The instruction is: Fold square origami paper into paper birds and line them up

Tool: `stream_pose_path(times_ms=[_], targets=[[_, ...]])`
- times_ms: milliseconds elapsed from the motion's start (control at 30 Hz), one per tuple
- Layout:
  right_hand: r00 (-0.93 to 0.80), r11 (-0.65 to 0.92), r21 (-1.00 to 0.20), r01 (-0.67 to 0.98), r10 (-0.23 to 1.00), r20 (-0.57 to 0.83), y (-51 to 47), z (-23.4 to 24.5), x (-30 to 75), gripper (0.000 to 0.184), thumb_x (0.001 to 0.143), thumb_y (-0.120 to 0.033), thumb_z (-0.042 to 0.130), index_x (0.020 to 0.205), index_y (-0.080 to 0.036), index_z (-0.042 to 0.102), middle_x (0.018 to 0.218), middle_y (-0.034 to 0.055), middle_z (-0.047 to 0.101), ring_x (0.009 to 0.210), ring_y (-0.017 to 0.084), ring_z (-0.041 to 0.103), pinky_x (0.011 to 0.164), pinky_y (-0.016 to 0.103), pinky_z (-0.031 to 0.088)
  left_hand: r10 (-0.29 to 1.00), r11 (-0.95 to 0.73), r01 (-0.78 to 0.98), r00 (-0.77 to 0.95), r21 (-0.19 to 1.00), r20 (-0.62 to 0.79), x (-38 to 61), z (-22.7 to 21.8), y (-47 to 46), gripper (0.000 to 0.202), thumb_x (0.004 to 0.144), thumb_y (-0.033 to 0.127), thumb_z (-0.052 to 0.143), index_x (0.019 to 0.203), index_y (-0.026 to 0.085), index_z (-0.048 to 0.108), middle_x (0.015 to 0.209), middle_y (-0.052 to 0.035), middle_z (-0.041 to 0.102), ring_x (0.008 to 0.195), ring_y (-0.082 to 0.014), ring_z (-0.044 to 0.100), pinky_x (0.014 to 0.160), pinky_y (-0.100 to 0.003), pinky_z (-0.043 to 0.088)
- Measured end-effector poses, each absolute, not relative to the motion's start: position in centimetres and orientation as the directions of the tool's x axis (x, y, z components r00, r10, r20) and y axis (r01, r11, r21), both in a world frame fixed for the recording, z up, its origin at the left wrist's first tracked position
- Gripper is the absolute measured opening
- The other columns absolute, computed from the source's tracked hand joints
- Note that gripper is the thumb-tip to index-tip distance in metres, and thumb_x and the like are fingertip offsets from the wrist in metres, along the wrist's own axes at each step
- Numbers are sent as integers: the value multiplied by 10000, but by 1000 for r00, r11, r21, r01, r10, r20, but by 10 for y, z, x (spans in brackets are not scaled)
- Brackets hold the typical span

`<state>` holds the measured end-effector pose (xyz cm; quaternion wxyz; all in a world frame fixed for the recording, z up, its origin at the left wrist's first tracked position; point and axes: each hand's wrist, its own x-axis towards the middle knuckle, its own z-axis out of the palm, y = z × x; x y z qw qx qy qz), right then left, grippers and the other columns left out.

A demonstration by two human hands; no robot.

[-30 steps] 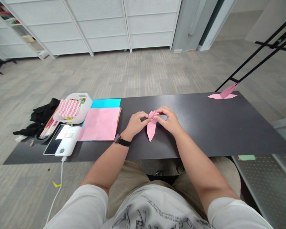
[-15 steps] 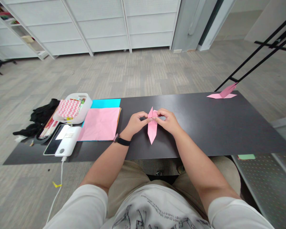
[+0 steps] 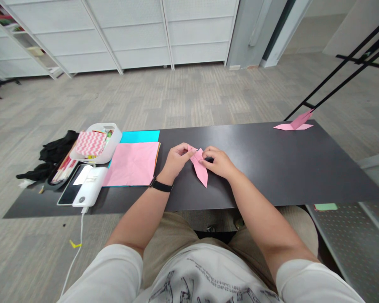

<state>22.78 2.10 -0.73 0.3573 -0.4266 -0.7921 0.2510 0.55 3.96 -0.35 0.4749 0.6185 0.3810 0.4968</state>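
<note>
A narrow folded piece of pink origami paper [image 3: 201, 170] is between my hands, over the middle of the dark table [image 3: 259, 168]. Its lower end comes to a point towards me. My left hand [image 3: 176, 161] pinches the upper left end between thumb and fingers. On the other side my right hand [image 3: 219, 161] has its thumb and fingertips closed on the right edge. The fingers partly cover the upper folds. Left of my left hand lies a stack of square paper with a pink sheet [image 3: 132, 164] on top.
A finished-looking pink folded figure [image 3: 298, 123] sits at the far right corner. At the left are a white basket [image 3: 115, 141], a blue sheet [image 3: 141, 136], a white power bank [image 3: 90, 187] with its cable, a tablet [image 3: 68, 189] and black cloth [image 3: 58, 147].
The folded paper has tilted, its top swinging left and its lower point shifting slightly right. My left hand has turned with the upper end, and my right hand's grip has slid a little lower.
</note>
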Motion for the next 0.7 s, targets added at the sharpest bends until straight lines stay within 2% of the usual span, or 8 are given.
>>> stream_pose_path(times_ms=[100, 300, 367, 467, 500, 567, 700], targets=[[-392, 511, -694, 507, 854, 342, 22, -8, 227, 122, 932, -307, 731, 827, -251, 702, 977, 31, 717, 947, 220, 693, 924, 391, 516, 947, -229, -23, 228, 973, 228, 5, -5, 41, 427, 903, 580, 798, 816, 192, 642, 889, -33, 717, 825, -171, 657, 841, -330, 560], [-426, 519, -694, 499, 844, 326, 22, -9, 227, 146, 937, -329, 738, 817, -257, 697, 920, 16, 731, 884, 213, 689, 879, 380, 508, 948, -227, -56, 214, 972, 234, 5, -8, 42, 397, 902, 559, 810, 815, 194, 678, 914, -39, 744, 889, -190, 690, 904, -352, 572], [-409, 513, -706, 489, 849, 334, 22, -9, 227, 146, 937, -331, 735, 816, -257, 699, 923, 15, 729, 878, 208, 694, 861, 367, 507, 948, -229, -45, 218, 972, 233, 6, -7, 43, 375, 908, 559, 803, 888, 195, 717, 1004, -61, 776, 960, -206, 715, 942, -364, 577], [-356, 491, -718, 493, 867, 348, 23, -11, 228, 137, 933, -334, 735, 821, -261, 706, 917, 15, 726, 879, 207, 697, 842, 357, 512, 940, -231, -10, 257, 973, 226, 7, -8, 44, 405, 881, 536, 833, 1095, 201, 754, 1109, -80, 790, 1028, -224, 734, 952, -368, 585], [-332, 479, -718, 504, 876, 351, 24, -12, 229, 135, 934, -337, 736, 825, -262, 711, 912, 16, 725, 879, 209, 695, 836, 356, 514, 935, -239, 33, 277, 971, 221, 6, -10, 45, 421, 869, 524, 844, 1123, 200, 755, 1096, -77, 790, 1006, -223, 736, 933, -365, 588], [-289, 453, -716, 531, 891, 350, 27, -15, 231, 128, 934, -342, 743, 835, -262, 726, 913, 20, 725, 887, 214, 692, 834, 360, 519, 925, -287, 181, 308, 941, 223, 4, -13, 46, 358, 867, 489, 842, 1063, 197, 773, 1019, -57, 779, 928, -214, 725, 893, -364, 585], [-248, 401, -682, 612, 916, 316, 30, -23, 233, 69, 911, -312, 779, 859, -268, 765, 967, 33, 726, 946, 235, 686, 896, 403, 524, 884, -448, 488, 369, 749, 289, 0, -18, 48, 117, 908, 338, 788, 897, 222, 792, 1003, -41, 760, 967, -232, 703, 969, -418, 546]])
